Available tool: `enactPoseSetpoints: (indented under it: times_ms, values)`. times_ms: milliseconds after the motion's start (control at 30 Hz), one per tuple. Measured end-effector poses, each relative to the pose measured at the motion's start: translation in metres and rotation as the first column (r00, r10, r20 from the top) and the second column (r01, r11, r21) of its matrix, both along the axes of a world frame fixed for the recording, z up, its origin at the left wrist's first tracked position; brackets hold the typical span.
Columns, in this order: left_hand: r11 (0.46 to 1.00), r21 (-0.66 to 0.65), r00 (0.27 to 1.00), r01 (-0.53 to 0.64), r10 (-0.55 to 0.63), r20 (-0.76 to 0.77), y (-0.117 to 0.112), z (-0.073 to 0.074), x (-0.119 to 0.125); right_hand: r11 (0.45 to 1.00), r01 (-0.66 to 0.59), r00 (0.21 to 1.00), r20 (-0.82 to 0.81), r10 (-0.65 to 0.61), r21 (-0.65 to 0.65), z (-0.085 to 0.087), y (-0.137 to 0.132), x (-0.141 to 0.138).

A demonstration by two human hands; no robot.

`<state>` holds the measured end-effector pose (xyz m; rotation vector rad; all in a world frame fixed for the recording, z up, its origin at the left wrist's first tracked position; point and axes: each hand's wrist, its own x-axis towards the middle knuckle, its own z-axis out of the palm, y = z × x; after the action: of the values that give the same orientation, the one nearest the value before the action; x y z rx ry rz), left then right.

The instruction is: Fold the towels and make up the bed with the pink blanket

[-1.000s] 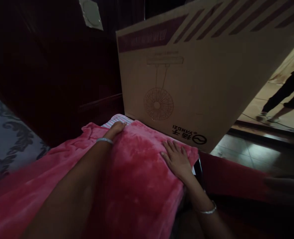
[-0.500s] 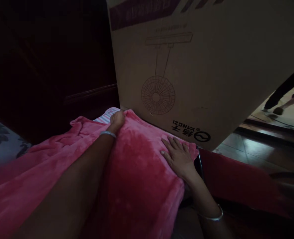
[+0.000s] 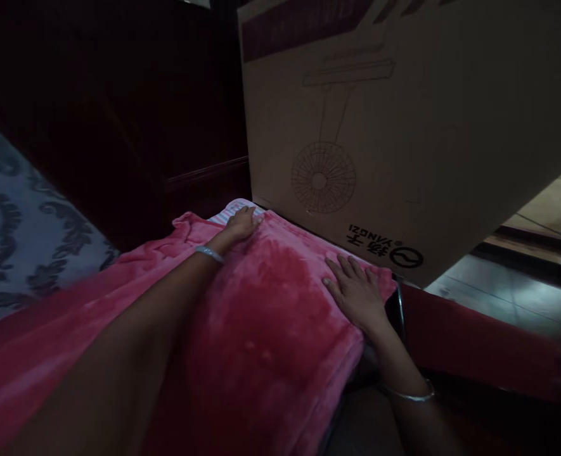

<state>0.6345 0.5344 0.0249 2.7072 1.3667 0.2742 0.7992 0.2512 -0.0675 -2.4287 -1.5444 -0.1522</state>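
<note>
A pink fleece blanket (image 3: 270, 316) is spread over a low surface in front of me. My left hand (image 3: 242, 225) lies flat on its far left corner, fingers stretched out, next to a striped cloth (image 3: 235, 208) that peeks out beneath. My right hand (image 3: 356, 291) rests palm down on the blanket's far right corner, fingers spread. Both wrists wear silver bangles. A large cardboard fan box (image 3: 404, 139) stands directly behind the blanket's far edge.
Dark wooden furniture (image 3: 132, 114) fills the left background. A grey patterned fabric (image 3: 28, 234) lies at the left. A red surface (image 3: 475, 348) extends to the right, with tiled floor (image 3: 503, 291) beyond it.
My left hand, curled on the blanket's corner half a second ago, now lies flat. The view has shifted, so the person walking at the right is out of sight.
</note>
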Motion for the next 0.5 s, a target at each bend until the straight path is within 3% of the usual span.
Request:
enactPoseSetpoints:
  times_ms: [100, 167, 233, 300, 367, 500]
  values:
    - [0.993, 0.077, 0.994, 0.084, -0.078, -0.082, -0.028, -0.013, -0.059, 1.000, -0.015, 1.000, 0.007, 0.015, 0.019, -0.006, 0.000, 0.003]
    - [0.987, 0.140, 0.990, 0.075, -0.057, -0.131, -0.045, -0.028, -0.096, 0.999, -0.021, 1.000, 0.013, 0.021, 0.026, -0.010, 0.000, 0.005]
    - [0.987, 0.158, 0.989, 0.024, 0.000, -0.150, -0.056, -0.041, -0.120, 0.999, -0.026, 0.999, 0.022, 0.025, 0.022, -0.012, 0.000, 0.006]
    - [0.993, 0.112, 0.988, -0.018, 0.035, -0.153, -0.062, -0.045, -0.129, 1.000, -0.027, 0.999, 0.026, 0.027, -0.001, -0.011, -0.001, 0.006]
    - [0.999, 0.033, 0.988, -0.037, 0.041, -0.150, -0.066, -0.038, -0.127, 0.999, -0.023, 0.999, 0.025, 0.023, -0.029, -0.006, -0.003, 0.004]
    - [0.997, -0.043, 0.993, -0.062, 0.057, -0.103, -0.076, -0.008, -0.134, 0.998, -0.014, 1.000, 0.026, 0.015, -0.066, 0.001, -0.008, 0.002]
